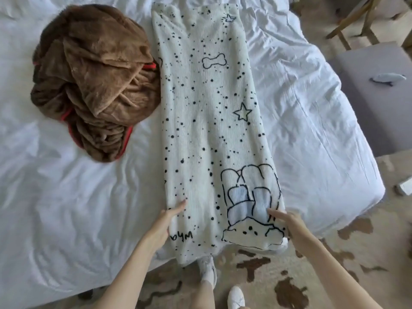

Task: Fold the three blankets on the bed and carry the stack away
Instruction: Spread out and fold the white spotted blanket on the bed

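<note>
Head view, looking down onto a bed [66, 208] with a rumpled white sheet.

Centre of frame, top to bottom: white blanket [207, 130] with black speckles and outlined stars, a bone and a dog, folded into a long narrow strip. Near end draped over the bed's edge at bottom centre.

Upper left: brown fleece blanket [98, 81] with red trim, heaped and unfolded, touching the strip's left edge.

Left hand [166, 221] at the strip's lower left edge, fingers straight and laid along the cloth, grasping nothing. Right hand [287, 221] at the lower right edge beside the dog drawing, fingers likewise extended and resting on the cloth, nothing gripped.

Right of frame: grey padded bench [374, 103] close to the bed, small blue-grey item [388, 78] lying on it. Upper right corner: wooden chair legs [356, 18].

Bottom: cream rug [289, 286] with brown patches; two feet in white, one [208, 270] under the blanket's hanging end.
</note>
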